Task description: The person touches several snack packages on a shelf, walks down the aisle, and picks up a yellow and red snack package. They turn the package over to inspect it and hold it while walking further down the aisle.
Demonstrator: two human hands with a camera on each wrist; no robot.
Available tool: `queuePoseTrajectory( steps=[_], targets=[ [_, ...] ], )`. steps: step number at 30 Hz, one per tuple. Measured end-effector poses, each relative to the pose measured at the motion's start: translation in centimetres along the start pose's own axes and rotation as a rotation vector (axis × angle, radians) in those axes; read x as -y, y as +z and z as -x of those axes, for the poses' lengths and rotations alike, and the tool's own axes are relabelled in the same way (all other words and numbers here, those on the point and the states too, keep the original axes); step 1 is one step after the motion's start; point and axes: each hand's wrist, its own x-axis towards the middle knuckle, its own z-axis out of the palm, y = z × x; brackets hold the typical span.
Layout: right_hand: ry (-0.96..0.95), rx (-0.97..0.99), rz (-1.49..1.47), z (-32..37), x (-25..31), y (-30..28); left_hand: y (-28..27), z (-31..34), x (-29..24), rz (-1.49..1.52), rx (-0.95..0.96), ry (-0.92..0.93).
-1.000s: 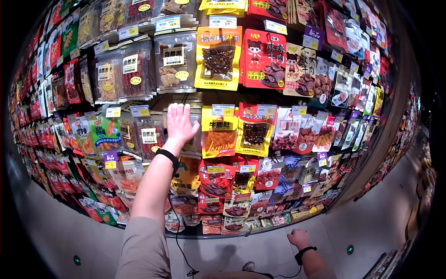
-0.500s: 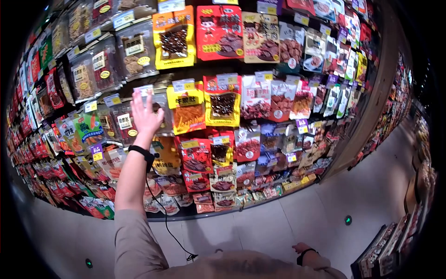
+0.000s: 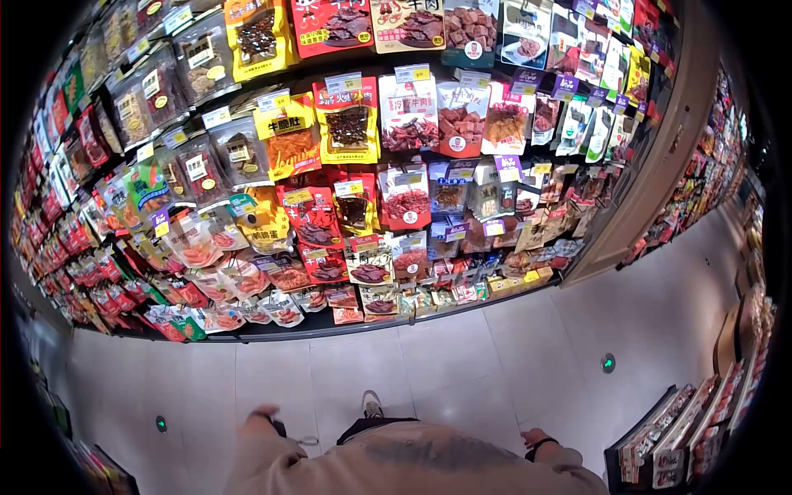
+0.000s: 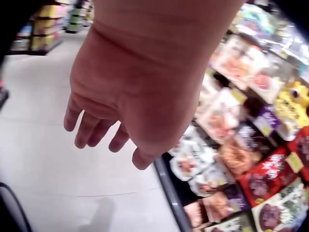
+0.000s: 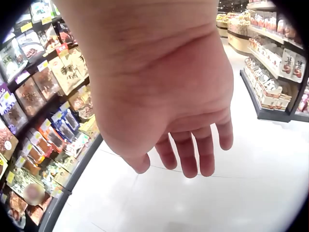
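Observation:
My left hand [image 4: 130,96] hangs low at my side with nothing in it, its fingers loosely bent over the floor in the left wrist view. In the head view it is a blur beside my body. My right hand [image 5: 169,111] also hangs empty, fingers loose and apart. In front of both stands a wall rack of hanging snack bags. Among them are a yellow bag [image 3: 287,136], a yellow-edged bag of dark meat [image 3: 346,124], a white bag [image 3: 408,115] and grey see-through pouches [image 3: 239,155]. Neither hand touches the bags.
The rack's dark bottom edge [image 3: 272,332] runs along the pale tiled floor [image 3: 445,363]. A low shelf of packets [image 3: 681,429] stands at the right rear. A green floor light [image 3: 608,363] glows to the right. One shoe [image 3: 372,404] shows below me.
My left hand has come off the grey pouches on the rack and dropped to my side. The head view has shifted right and downward along the shelves. My right hand stays low.

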Motion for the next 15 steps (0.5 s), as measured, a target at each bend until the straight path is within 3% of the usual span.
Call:
queuePoseTrajectory(
  steps=[2, 3, 5, 7, 10, 11, 15],
  targets=[
    [0.056, -0.008, 0.002, -0.2, -1.0, -1.0, 7.8, 7.7, 8.9, 0.544, 0.06, -0.007],
    [0.03, -0.004, 0.039, -2.0, -2.2, -0.7, 10.2, 11.8, 10.4, 0.562, 0.119, -0.085],
    [0.01, -0.028, 0.04, -2.7, -0.8, -1.0, 13.3, 18.1, 11.8, 0.419, 0.221, -0.266],
    [-0.035, -0.025, 0.154, -3.1, 0.9, -0.5, 15.9, 21.9, 12.9, 0.335, 0.237, -0.308],
    [-0.18, 0.061, 0.425, -6.2, 7.1, 1.5, 17.7, 24.2, 12.9, 0.219, 0.156, -0.256],
    [-0.315, 0.054, 0.496, -6.5, 9.7, 2.2, 18.2, 24.2, 13.1, 0.172, 0.115, -0.223],
    [-0.649, 0.027, 0.721, -3.0, 22.1, 6.5, 20.6, 21.5, 16.5, -0.106, -0.09, -0.025]
  ],
)
